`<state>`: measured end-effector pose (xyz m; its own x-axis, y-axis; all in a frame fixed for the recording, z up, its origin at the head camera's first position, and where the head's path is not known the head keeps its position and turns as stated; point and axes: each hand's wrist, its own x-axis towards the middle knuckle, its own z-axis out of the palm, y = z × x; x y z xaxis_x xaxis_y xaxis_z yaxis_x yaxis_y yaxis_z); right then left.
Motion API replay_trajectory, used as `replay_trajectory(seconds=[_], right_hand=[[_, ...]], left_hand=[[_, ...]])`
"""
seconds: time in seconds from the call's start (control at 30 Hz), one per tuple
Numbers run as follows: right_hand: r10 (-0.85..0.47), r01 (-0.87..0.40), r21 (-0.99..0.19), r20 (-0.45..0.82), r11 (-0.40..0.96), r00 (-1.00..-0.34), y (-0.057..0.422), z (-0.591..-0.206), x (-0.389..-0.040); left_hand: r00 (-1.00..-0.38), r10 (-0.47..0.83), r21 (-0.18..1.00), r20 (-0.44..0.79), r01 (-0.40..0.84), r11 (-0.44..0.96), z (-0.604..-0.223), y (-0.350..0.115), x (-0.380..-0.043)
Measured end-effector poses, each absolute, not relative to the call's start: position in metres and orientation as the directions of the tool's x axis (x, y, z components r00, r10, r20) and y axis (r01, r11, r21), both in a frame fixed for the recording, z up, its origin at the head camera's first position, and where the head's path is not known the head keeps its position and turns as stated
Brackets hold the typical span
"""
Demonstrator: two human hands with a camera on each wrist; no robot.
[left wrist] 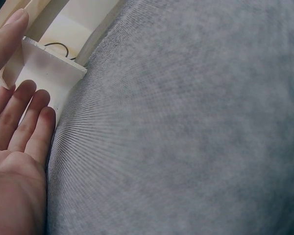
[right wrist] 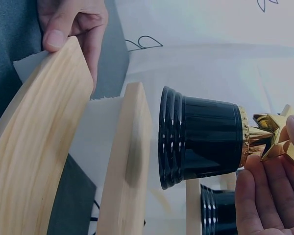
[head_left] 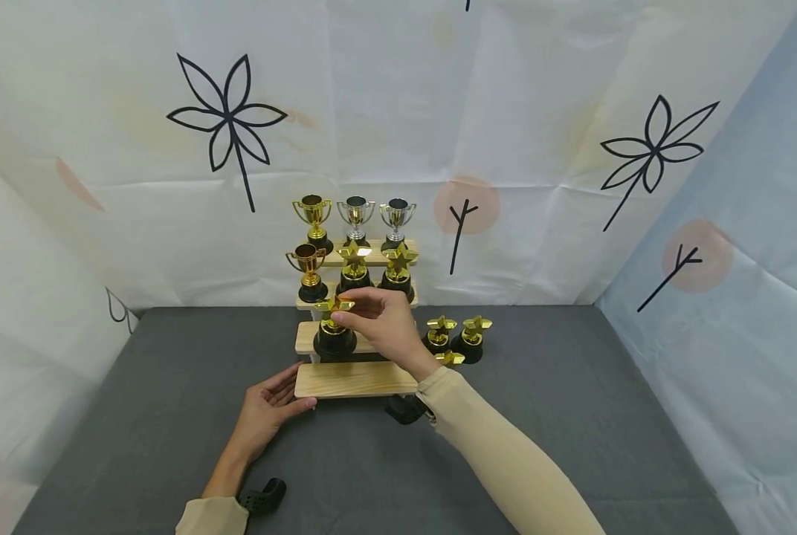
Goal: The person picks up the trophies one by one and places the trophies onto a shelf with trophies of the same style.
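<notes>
My right hand [head_left: 388, 323] pinches the gold star of a black-based star trophy [head_left: 334, 342] between thumb and fingers. In the right wrist view, the trophy's black base [right wrist: 203, 139] is close over the second step from the bottom [right wrist: 127, 166], at its left end. My left hand [head_left: 271, 412] holds the left end of the bottom step of the wooden display stand [head_left: 355, 380]. Its thumb [right wrist: 55, 39] lies at the front corner, with the fingers behind the end. In the left wrist view, those fingers [left wrist: 19, 115] are fairly straight.
Higher on the stand are a bronze-coloured cup [head_left: 311, 279], two star trophies [head_left: 396, 275], a gold cup [head_left: 314, 215] and two silver cups [head_left: 356, 215]. Several small star trophies [head_left: 470, 342] stand on the grey table [head_left: 539, 416] to the right. A white patterned cloth [head_left: 385, 111] hangs behind.
</notes>
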<state>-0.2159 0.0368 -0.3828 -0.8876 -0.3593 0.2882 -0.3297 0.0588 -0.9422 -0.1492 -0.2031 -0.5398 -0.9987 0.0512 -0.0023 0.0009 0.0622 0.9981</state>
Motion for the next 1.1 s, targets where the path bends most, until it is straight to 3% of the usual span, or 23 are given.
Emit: replay_trajectory(seconds=[1.1], right_hand=[[-0.364, -0.362, -0.928, 0.308, 0.09, -0.879, 0.003, -0.397, -0.23]], left_hand=[[-0.999, 0.044, 0.999, -0.005, -0.003, 0.055, -0.541, -0.203, -0.15]])
